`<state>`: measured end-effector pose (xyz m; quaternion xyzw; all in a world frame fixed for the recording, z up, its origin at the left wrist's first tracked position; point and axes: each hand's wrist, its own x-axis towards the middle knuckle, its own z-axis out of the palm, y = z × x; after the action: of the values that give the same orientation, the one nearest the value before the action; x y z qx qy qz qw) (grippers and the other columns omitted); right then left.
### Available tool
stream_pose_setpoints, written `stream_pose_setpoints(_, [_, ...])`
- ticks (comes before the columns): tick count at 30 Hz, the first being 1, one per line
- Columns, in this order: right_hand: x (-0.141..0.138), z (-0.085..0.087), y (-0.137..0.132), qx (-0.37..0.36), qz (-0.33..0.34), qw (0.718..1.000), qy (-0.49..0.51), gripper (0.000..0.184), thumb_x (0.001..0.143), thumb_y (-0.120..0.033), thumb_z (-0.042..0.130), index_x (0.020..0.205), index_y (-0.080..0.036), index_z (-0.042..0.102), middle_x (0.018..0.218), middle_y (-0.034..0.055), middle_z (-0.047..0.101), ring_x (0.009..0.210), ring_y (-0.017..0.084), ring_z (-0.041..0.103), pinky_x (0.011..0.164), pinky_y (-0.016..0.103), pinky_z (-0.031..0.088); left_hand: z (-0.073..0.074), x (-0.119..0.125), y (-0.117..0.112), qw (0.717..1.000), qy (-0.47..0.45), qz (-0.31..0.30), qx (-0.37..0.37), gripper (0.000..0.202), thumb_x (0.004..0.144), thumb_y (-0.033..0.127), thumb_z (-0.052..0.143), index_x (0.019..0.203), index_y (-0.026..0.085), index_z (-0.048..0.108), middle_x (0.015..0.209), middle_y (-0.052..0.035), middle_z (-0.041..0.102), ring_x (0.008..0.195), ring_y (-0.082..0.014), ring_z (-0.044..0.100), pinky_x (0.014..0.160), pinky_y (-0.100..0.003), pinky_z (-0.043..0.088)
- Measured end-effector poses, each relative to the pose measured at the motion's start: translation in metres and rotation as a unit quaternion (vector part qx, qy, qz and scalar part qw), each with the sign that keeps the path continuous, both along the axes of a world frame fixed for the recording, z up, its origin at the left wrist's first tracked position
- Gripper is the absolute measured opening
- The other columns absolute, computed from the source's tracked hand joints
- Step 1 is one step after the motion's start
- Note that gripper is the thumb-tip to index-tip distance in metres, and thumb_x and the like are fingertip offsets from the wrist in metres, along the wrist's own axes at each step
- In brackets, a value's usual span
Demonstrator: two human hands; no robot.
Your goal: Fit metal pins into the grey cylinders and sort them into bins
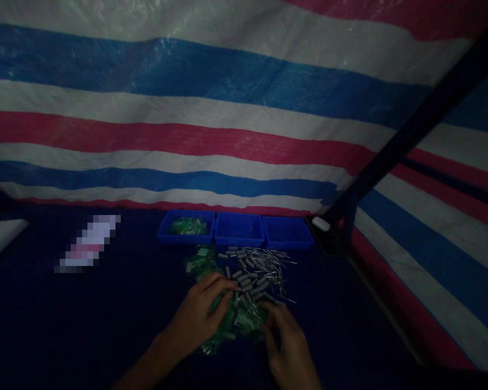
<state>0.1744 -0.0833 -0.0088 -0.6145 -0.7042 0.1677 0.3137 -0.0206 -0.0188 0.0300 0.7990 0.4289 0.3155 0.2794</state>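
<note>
My left hand is over the small green plastic bags, its thumb and fingertips close together beside the pile of grey cylinders. What lies between them is too dark to make out. On the right, my right hand has curled fingers at the edge of a green clear bag with small pale pieces in it. Another green bag lies just beyond my left hand. Thin metal pins or rods are spread at the right of the cylinders, on the dark blue table surface.
Three blue trays stand in a row behind the pile: a left tray with green bags in it, a middle tray and a right tray. A white object lies near a dark frame post. Striped sheeting hangs behind.
</note>
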Motion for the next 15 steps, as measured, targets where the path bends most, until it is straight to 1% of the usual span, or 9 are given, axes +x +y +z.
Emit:
stream_pose_setpoints(2, [-0.003,0.013,0.007,0.028,-0.023,0.998,0.041,0.020,0.081,-0.014,0.045,0.092,-0.020,0.060,0.076,0.0022,0.060,0.070,0.013,0.059,0.062,0.022,0.048,0.001,0.001,-0.002,0.997,-0.011,0.004,-0.076,0.024,0.086,0.030,0.040,0.082,0.019,0.062,0.079,-0.0023,0.060,0.076,-0.0137,0.056,0.071,-0.026,0.044])
stream_pose_setpoints(4, [-0.009,0.023,0.012,0.093,-0.066,0.991,0.075,0.014,0.082,-0.018,0.046,0.084,-0.019,0.060,0.074,0.0019,0.059,0.068,0.013,0.057,0.060,0.022,0.047,0.002,0.002,-0.004,0.985,-0.032,0.013,-0.167,0.037,0.087,0.040,0.036,0.071,0.017,0.061,0.072,-0.0017,0.058,0.070,-0.0138,0.054,0.066,-0.026,0.042])
stream_pose_setpoints(5, [-0.013,0.026,0.014,0.133,-0.081,0.984,0.087,0.013,0.082,-0.018,0.047,0.082,-0.019,0.060,0.073,0.0019,0.059,0.068,0.013,0.057,0.060,0.023,0.046,0.003,0.003,-0.004,0.975,-0.054,0.017,-0.214,0.044,0.087,0.045,0.032,0.070,0.017,0.061,0.070,-0.0016,0.058,0.067,-0.0136,0.053,0.064,-0.025,0.041])
stream_pose_setpoints(7, [-0.024,0.029,0.017,0.208,-0.081,0.970,0.100,0.011,0.080,-0.016,0.050,0.080,-0.020,0.060,0.074,0.0021,0.057,0.071,0.014,0.055,0.063,0.025,0.045,0.005,0.002,-0.002,0.946,-0.118,0.025,-0.300,0.056,0.087,0.053,0.022,0.074,0.015,0.062,0.066,-0.0011,0.056,0.058,-0.0123,0.050,0.056,-0.024,0.040])
stream_pose_setpoints(9, [-0.036,0.028,0.018,0.261,-0.047,0.959,0.096,0.016,0.079,-0.011,0.051,0.081,-0.022,0.061,0.076,0.0018,0.057,0.077,0.014,0.054,0.069,0.027,0.044,0.009,-0.001,0.001,0.920,-0.179,0.025,-0.348,0.054,0.084,0.057,0.026,0.080,0.015,0.061,0.065,-0.0001,0.055,0.054,-0.0109,0.047,0.052,-0.023,0.038])
stream_pose_setpoints(10, [-0.042,0.027,0.018,0.276,-0.025,0.957,0.087,0.019,0.078,-0.009,0.051,0.083,-0.024,0.062,0.078,0.0016,0.057,0.079,0.015,0.054,0.071,0.028,0.044,0.012,-0.002,0.003,0.914,-0.196,0.017,-0.355,0.049,0.082,0.056,0.034,0.082,0.015,0.060,0.068,0.0000,0.055,0.055,-0.0109,0.048,0.053,-0.022,0.039])
stream_pose_setpoints(12, [-0.051,0.024,0.019,0.272,-0.012,0.959,0.073,0.023,0.079,-0.010,0.051,0.086,-0.026,0.064,0.082,0.0017,0.057,0.083,0.015,0.053,0.074,0.029,0.043,0.015,-0.006,0.006,0.923,-0.202,0.010,-0.328,0.034,0.080,0.047,0.047,0.084,0.016,0.059,0.075,-0.0007,0.058,0.066,-0.0127,0.053,0.060,-0.023,0.043])
stream_pose_setpoints(13, [-0.055,0.023,0.019,0.251,-0.025,0.964,0.079,0.021,0.079,-0.013,0.051,0.087,-0.027,0.065,0.084,0.0021,0.057,0.084,0.015,0.053,0.075,0.030,0.043,0.015,-0.007,0.006,0.936,-0.193,0.016,-0.294,0.027,0.080,0.042,0.050,0.086,0.017,0.059,0.079,-0.0012,0.059,0.073,-0.0138,0.054,0.066,-0.024,0.044])
stream_pose_setpoints(15, [-0.059,0.022,0.018,0.177,-0.067,0.973,0.134,0.018,0.081,-0.024,0.051,0.090,-0.026,0.066,0.087,0.0033,0.057,0.085,0.016,0.053,0.075,0.030,0.044,0.013,-0.009,0.004,0.968,-0.161,0.040,-0.188,0.018,0.081,0.032,0.050,0.088,0.019,0.061,0.086,-0.0027,0.060,0.083,-0.0154,0.055,0.075,-0.027,0.045])
